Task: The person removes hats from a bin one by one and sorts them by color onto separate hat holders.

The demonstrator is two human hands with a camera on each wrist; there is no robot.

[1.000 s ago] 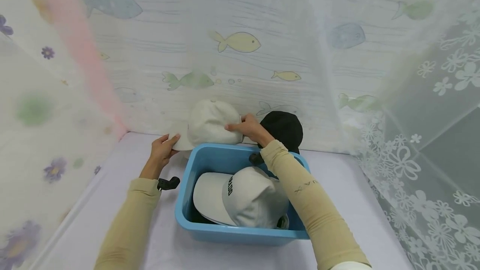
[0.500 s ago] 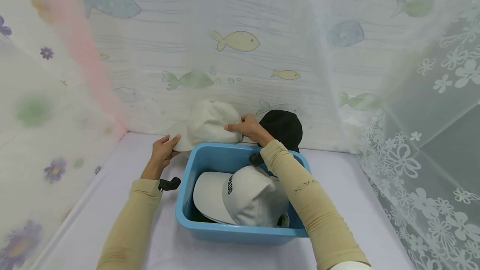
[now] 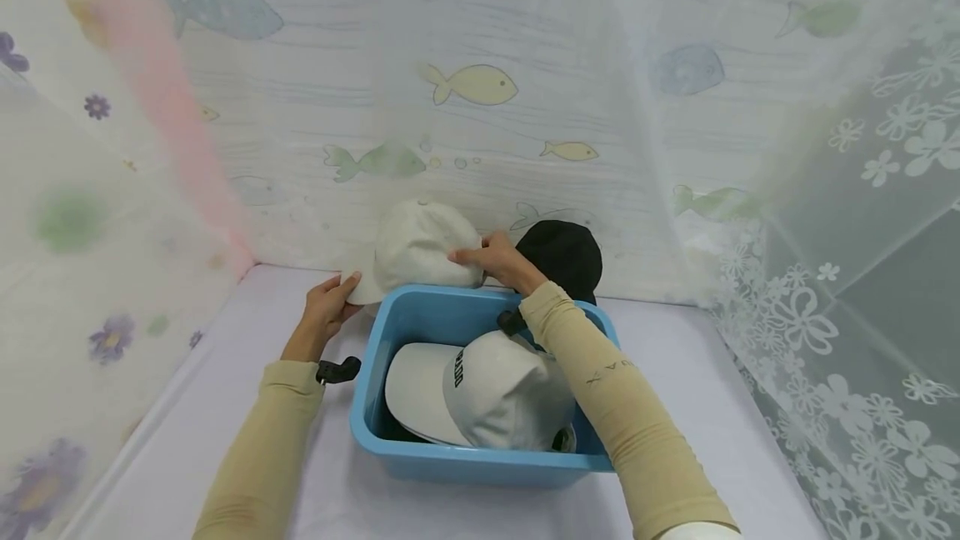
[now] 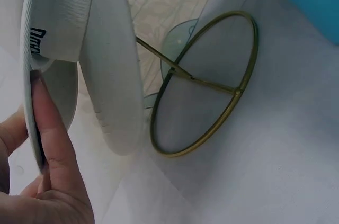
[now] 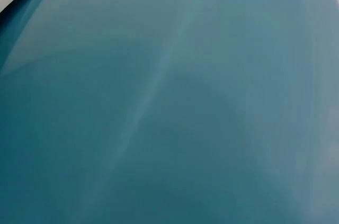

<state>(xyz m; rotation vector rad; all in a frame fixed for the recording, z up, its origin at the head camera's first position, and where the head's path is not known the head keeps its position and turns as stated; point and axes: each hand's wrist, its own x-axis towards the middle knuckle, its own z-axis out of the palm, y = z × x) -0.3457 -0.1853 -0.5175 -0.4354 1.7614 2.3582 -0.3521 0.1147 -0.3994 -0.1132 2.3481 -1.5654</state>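
Pinching a cream cap [image 3: 424, 240] by the brim [image 3: 369, 287], left hand [image 3: 327, 310], gripping its opposite side, right hand [image 3: 502, 258], cap near the far edge of the desk [image 3: 686, 407], behind a blue tub [image 3: 480, 471].

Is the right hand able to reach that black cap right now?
Probably yes: the right hand appears close beside the black cap, nothing visible between them, though it is holding the rear white cap.
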